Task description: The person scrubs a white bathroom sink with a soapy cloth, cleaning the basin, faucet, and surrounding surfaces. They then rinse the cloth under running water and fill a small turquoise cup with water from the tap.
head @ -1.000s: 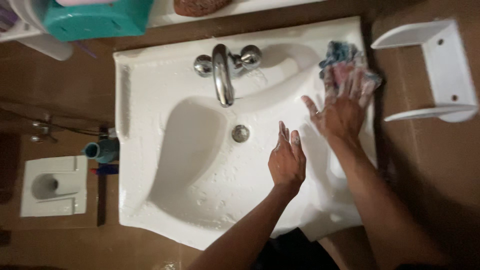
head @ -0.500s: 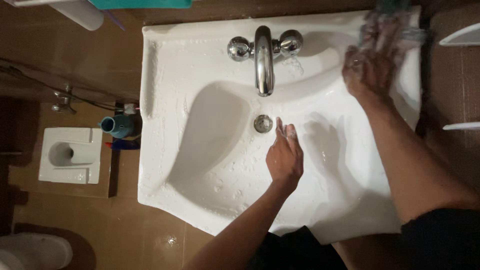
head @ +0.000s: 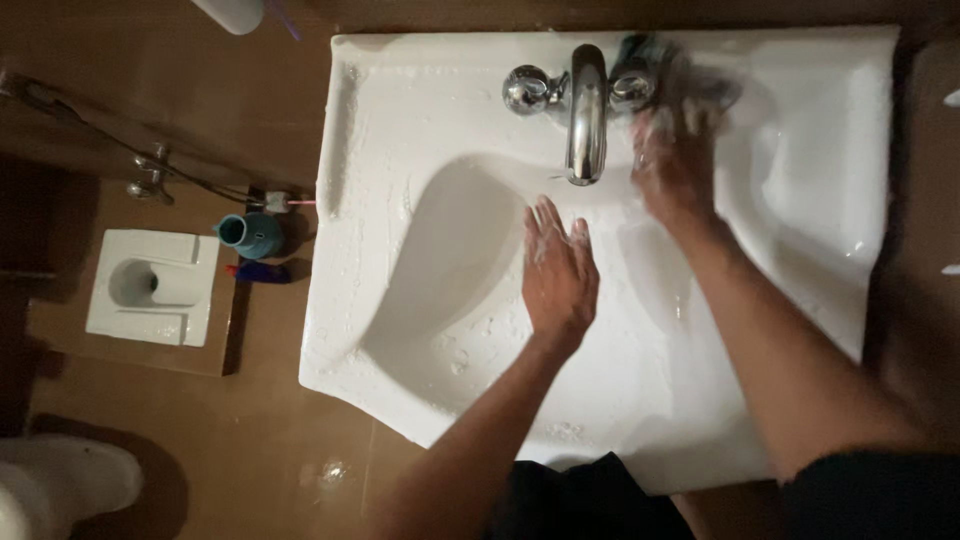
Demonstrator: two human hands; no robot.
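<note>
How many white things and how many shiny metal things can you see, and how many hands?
White things: 2, the sink and the floor toilet pan
Shiny metal things: 3, the tap spout and two knobs
Hands: 2, the left hand and the right hand
Total: 7

Two bare forearms enter from the lower edge, each uncovered from wrist to elbow. The left hand [head: 558, 275] carries patches of white soap lather on the fingers and back, and no ring, watch or band shows on it. The right hand [head: 675, 160] is blurred and likewise flecked with lather. A dark, short sleeve edge [head: 870, 480] covers the right upper arm; dark clothing [head: 590, 500] shows at the torso between the arms.
</note>
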